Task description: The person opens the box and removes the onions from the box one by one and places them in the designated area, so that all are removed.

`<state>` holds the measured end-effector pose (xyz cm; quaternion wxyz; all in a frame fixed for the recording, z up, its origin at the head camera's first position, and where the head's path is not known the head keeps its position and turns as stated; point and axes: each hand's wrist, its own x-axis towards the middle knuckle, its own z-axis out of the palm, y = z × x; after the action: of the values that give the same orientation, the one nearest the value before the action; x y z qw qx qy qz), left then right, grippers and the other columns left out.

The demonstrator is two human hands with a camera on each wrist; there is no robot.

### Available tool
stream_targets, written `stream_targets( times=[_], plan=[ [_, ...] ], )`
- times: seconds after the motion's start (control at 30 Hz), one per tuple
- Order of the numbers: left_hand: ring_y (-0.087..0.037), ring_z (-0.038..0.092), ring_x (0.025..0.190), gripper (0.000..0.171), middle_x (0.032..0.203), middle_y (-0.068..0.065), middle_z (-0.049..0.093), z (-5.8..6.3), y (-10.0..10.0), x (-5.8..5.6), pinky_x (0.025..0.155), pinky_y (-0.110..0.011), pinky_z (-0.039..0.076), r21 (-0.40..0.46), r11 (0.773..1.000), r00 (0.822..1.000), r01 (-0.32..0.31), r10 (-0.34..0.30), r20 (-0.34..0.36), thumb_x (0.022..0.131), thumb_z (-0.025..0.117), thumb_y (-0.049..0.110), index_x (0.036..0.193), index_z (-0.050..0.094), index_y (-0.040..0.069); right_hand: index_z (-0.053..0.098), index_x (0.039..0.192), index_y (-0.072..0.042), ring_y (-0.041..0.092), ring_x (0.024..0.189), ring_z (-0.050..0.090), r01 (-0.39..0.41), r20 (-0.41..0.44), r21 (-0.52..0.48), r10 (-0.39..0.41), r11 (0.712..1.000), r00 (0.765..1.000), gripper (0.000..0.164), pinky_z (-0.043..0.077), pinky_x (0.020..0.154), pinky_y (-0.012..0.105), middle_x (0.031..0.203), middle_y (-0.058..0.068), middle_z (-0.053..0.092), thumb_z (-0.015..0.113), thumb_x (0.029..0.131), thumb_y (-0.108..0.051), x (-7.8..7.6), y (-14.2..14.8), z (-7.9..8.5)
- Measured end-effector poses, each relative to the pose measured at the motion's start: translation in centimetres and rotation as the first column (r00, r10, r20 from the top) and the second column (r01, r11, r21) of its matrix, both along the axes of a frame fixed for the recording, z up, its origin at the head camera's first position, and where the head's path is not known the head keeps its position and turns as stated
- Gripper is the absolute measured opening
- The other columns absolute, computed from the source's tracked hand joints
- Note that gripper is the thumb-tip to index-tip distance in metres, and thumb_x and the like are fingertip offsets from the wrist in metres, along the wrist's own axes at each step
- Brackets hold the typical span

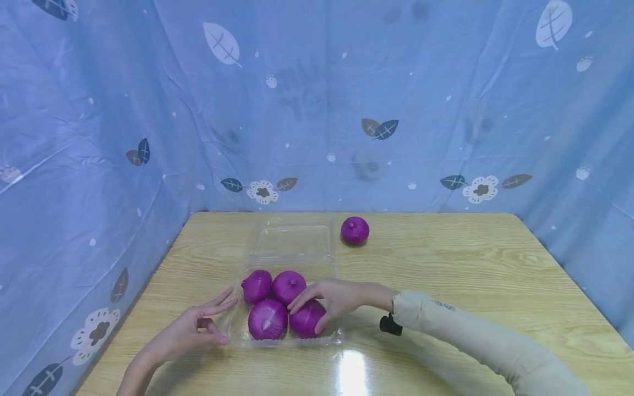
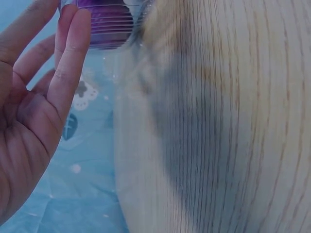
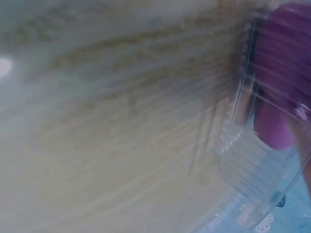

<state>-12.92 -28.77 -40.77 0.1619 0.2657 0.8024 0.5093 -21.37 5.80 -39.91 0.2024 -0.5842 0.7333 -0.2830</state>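
Observation:
A clear plastic clamshell container (image 1: 238, 336) lies on the table with its lid (image 1: 294, 242) folded back. Several purple onions sit in it: one at back left (image 1: 257, 287), one at back right (image 1: 289, 286), one at front left (image 1: 267, 320) and one at front right (image 1: 305, 319). My right hand (image 1: 337, 300) grips the front right onion, fingers over its top and thumb at its near side. On the container's left side, my left hand (image 1: 190, 333) rests extended fingers (image 2: 73, 63) against the clear wall; purple shows through the plastic in the left wrist view.
Another purple onion (image 1: 354, 230) stands alone near the table's back edge, right of the lid. Blue patterned cloth (image 1: 317, 110) hangs behind and along both sides of the wooden table (image 1: 446, 264). Light glares off the tabletop in front of the container.

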Motion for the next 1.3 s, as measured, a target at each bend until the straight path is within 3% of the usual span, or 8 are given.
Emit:
stream_targets(
  times=[0.13, 0.23, 0.47, 0.6, 0.8, 0.97, 1.17, 1.3],
  plan=[
    [-0.023, 0.067, 0.070, 0.068, 0.153, -0.032, 0.006, -0.1, 0.0, 0.0, 0.067, -0.026, 0.053, 0.000, 1.000, 1.000, 0.000, 0.000, 0.005, 0.085, 0.070, 0.008, 0.141, 0.036, -0.010, 0.060, 0.128, -0.005, 0.015, 0.130, 0.046, -0.050, -0.030, 0.043, 0.051, 0.998, 0.998, 0.061, 0.033, 0.106, 0.025, 0.137, 0.008, 0.054, 0.083, 0.074, -0.016, -0.4, -0.3, 0.0],
    [-0.022, 0.067, 0.069, 0.068, 0.152, -0.032, 0.007, -0.2, 0.1, 0.0, 0.068, -0.026, 0.052, -0.004, 1.000, 1.000, -0.003, 0.003, -0.002, 0.085, 0.071, 0.009, 0.141, 0.036, -0.010, 0.058, 0.130, -0.006, 0.016, 0.132, 0.044, -0.058, -0.020, 0.076, 0.059, 0.995, 0.998, 0.062, 0.034, 0.105, 0.025, 0.140, 0.009, 0.052, 0.082, 0.074, -0.014, -0.4, -0.4, 0.1],
    [-0.022, 0.067, 0.068, 0.068, 0.153, -0.030, 0.008, -0.2, 0.2, 0.1, 0.067, -0.026, 0.053, -0.004, 1.000, 1.000, -0.003, 0.003, -0.017, 0.084, 0.071, 0.009, 0.140, 0.037, -0.010, 0.058, 0.132, -0.011, 0.019, 0.133, 0.042, -0.071, -0.099, 0.123, 0.084, 0.990, 0.992, 0.063, 0.035, 0.103, 0.027, 0.141, 0.009, 0.050, 0.080, 0.073, -0.015, -0.2, -0.4, 0.1],
    [-0.022, 0.067, 0.069, 0.068, 0.152, -0.031, 0.008, -0.2, 0.2, 0.1, 0.069, -0.026, 0.053, -0.003, 1.000, 1.000, -0.002, 0.002, -0.027, 0.084, 0.071, 0.009, 0.140, 0.037, -0.010, 0.062, 0.129, -0.012, 0.014, 0.125, 0.045, -0.048, -0.054, 0.088, 0.053, 0.995, 0.997, 0.059, 0.039, 0.098, 0.024, 0.133, 0.007, 0.052, 0.080, 0.073, -0.017, -0.2, -0.2, 0.3],
    [-0.021, 0.067, 0.069, 0.068, 0.152, -0.030, 0.008, -0.2, 0.0, 0.2, 0.071, -0.025, 0.052, -0.003, 1.000, 0.999, -0.008, 0.008, -0.031, 0.085, 0.071, 0.009, 0.140, 0.037, -0.010, 0.067, 0.121, -0.010, 0.007, 0.112, 0.042, -0.006, 0.050, -0.042, 0.008, 0.999, 0.999, 0.051, 0.045, 0.091, 0.021, 0.114, 0.000, 0.048, 0.081, 0.072, -0.017, 0.1, 0.4, 0.9],
    [-0.021, 0.067, 0.068, 0.068, 0.153, -0.030, 0.008, -0.3, -0.1, 0.1, 0.069, -0.025, 0.052, -0.002, 1.000, 1.000, -0.007, 0.007, -0.023, 0.085, 0.071, 0.009, 0.140, 0.037, -0.011, 0.066, 0.122, -0.011, 0.011, 0.121, 0.042, 0.012, 0.082, -0.079, -0.006, 0.997, 0.997, 0.051, 0.045, 0.093, 0.023, 0.123, 0.004, 0.051, 0.080, 0.074, -0.018, 0.3, 1.0, 1.5],
    [-0.023, 0.067, 0.069, 0.068, 0.159, -0.006, 0.013, -0.3, -0.1, 0.1, 0.065, -0.027, 0.053, 0.010, 1.000, 0.999, -0.001, 0.001, -0.037, 0.085, 0.070, 0.008, 0.140, 0.036, -0.010, 0.064, 0.123, -0.009, 0.015, 0.128, 0.044, 0.023, 0.100, -0.106, -0.012, 0.994, 0.995, 0.051, 0.044, 0.096, 0.026, 0.132, 0.009, 0.055, 0.081, 0.077, -0.020, 0.6, 2.1, 1.9],
    [-0.023, 0.067, 0.070, 0.068, 0.157, 0.016, 0.015, -0.2, -0.1, 0.1, 0.062, -0.028, 0.053, 0.011, 1.000, 0.999, 0.004, -0.003, -0.037, 0.085, 0.070, 0.009, 0.140, 0.035, -0.011, 0.063, 0.120, -0.010, 0.014, 0.123, 0.046, 0.064, 0.185, -0.149, -0.036, 0.987, 0.982, 0.047, 0.048, 0.091, 0.028, 0.127, 0.004, 0.054, 0.080, 0.077, -0.018, 1.3, 3.1, 2.4]
  ],
)
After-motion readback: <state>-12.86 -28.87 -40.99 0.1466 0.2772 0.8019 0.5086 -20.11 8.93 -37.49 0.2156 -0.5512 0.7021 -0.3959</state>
